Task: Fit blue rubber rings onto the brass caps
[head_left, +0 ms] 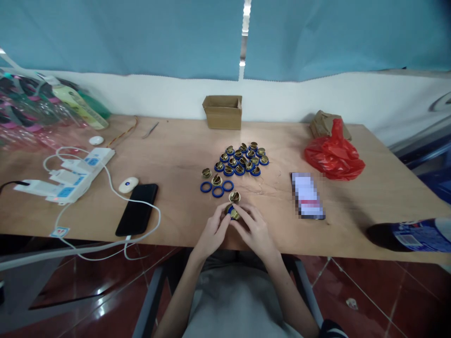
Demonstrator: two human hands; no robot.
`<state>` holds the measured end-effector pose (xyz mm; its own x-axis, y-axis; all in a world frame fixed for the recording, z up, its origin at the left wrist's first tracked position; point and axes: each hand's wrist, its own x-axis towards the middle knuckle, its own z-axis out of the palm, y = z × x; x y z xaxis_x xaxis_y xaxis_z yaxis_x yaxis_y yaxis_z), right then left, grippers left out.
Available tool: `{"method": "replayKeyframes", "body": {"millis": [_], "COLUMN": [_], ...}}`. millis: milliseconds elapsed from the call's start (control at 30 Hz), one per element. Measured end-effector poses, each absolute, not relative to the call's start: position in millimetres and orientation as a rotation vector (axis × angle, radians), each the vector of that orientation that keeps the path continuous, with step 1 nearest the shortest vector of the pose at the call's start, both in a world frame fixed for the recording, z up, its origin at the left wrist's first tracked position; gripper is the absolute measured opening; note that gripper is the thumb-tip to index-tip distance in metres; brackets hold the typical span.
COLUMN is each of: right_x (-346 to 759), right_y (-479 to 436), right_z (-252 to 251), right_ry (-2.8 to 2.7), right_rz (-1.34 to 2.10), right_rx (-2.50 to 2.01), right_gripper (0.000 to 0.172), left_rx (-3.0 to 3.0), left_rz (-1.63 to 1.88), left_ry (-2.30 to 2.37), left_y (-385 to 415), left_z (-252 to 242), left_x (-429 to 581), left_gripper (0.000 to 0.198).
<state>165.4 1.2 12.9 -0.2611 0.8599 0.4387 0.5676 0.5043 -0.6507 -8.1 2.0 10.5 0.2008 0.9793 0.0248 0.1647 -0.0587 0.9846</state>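
My left hand (216, 226) and my right hand (254, 227) meet near the table's front edge. Between their closed fingers is a round brass-coloured metal piece with a blue ring (233, 213); the fingertips cover part of it. Just beyond them lies a loose brass piece (234, 196). Two more brass pieces without blue edges, one of them a slotted disc (217, 180), sit a little to the left. Beside these lie several loose blue rings (217, 191). Farther back, a cluster of brass pieces with blue rings (243, 161) is gathered on the table.
A small cardboard box (222, 112) stands at the wall. On the right are a red plastic bag (334, 155), a lit phone (307, 196) and a dark bottle (410, 235) lying down. Leftward are a black phone (137, 209), a white power strip (82, 176) with cables, and several plastic bottles.
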Motion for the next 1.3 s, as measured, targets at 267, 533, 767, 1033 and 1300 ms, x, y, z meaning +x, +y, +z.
{"method": "replayKeyframes", "body": {"millis": [267,533,767,1033,1300], "right_x": [164.6,164.8,165.3,165.7,165.9], "right_y": [1.6,2.0,4.4,6.1,7.9], "right_z": [17.7,24.3,23.1,21.9,20.6], "right_ry": [-1.961,-1.916,-1.890,-1.861,-1.915], "right_rz": [0.550,0.641,0.629,0.677,0.699], "right_rx": [-1.199,-1.170,-1.204,-1.189,-1.220], "right_gripper": [0.051,0.046,0.037,0.033,0.021], "left_rx": [1.455,1.470,1.491,1.490,1.513], "left_rz": [0.996,1.044,1.031,1.026,1.068], "left_ry": [1.200,1.223,1.189,1.168,1.159], "left_y": [1.8,3.5,2.5,2.8,3.1], "left_z": [8.1,4.2,6.9,5.1,1.3], "left_x": [-7.6,-7.2,-6.3,-6.1,-7.4], "left_gripper": [0.039,0.036,0.035,0.033,0.032]}}
